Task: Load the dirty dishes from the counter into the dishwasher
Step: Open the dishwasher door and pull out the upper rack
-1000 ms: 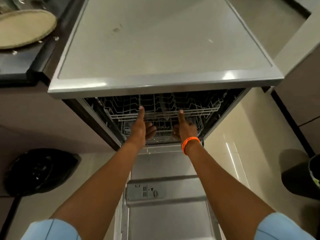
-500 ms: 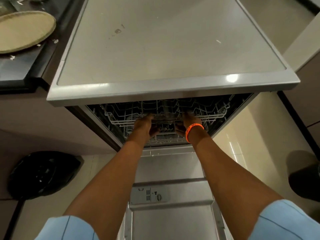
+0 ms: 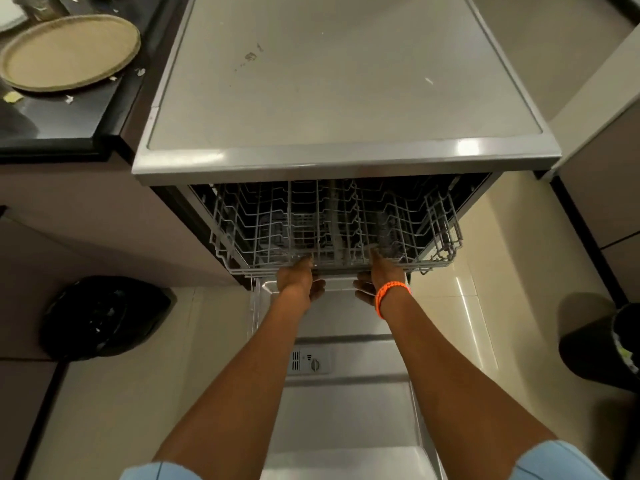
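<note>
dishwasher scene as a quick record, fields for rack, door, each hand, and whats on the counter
rack: wire rack partly out of the dishwasher, no dishes visible in it
door: dishwasher door folded down, open
left hand: left hand grips the rack's front edge
right hand: right hand grips the rack's front edge, orange wristband on that wrist
counter: round tan plate lies flat on the dark counter, with small scraps beside it
floor: black bag left of the door

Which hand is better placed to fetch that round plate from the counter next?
Left, probably. The round plate sits on the dark counter on the left hand's side. The right hand would have to cross over. Both hands now grip the rack front.
</note>
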Available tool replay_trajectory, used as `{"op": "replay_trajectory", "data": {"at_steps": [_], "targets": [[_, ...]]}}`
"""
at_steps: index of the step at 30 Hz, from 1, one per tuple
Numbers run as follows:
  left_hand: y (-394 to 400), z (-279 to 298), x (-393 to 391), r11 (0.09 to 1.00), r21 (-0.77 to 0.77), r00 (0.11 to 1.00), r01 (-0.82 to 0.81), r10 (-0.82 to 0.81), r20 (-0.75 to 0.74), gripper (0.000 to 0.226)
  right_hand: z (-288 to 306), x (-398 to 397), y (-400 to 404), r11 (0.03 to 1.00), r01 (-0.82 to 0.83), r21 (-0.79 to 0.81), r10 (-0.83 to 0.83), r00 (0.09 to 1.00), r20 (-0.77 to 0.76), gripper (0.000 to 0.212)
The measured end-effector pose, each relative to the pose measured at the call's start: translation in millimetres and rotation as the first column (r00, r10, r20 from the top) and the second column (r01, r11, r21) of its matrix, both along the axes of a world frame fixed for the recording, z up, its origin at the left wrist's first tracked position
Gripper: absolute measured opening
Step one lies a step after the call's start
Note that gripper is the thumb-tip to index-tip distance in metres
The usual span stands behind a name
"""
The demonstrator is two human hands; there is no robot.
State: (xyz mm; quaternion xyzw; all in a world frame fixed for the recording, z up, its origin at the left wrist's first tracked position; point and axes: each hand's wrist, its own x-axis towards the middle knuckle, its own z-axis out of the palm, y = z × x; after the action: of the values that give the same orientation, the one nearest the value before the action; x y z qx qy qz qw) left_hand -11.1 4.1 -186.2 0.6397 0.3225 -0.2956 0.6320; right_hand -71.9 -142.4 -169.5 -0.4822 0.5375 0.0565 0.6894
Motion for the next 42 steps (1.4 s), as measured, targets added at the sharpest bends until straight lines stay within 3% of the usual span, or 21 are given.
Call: {"op": "replay_trajectory", "data": {"at_steps": [18, 42], "targets": [[37.0, 9.9, -119.7, 0.999, 0.011, 0.995, -0.04, 0.041, -0.091, 0.021, 9.2, -115.6, 37.6, 1.0, -0.004, 0.015, 0.006, 0.997, -0.078, 0.032], [84.7, 11.8, -213.7, 0.995, -0.042, 0.976, -0.095, 0.085, -0.202, 0.027, 13.2, -211.3, 92.3, 0.997, 0.071, 0.024, -0.066, 0.984, -0.163, 0.033]]}}
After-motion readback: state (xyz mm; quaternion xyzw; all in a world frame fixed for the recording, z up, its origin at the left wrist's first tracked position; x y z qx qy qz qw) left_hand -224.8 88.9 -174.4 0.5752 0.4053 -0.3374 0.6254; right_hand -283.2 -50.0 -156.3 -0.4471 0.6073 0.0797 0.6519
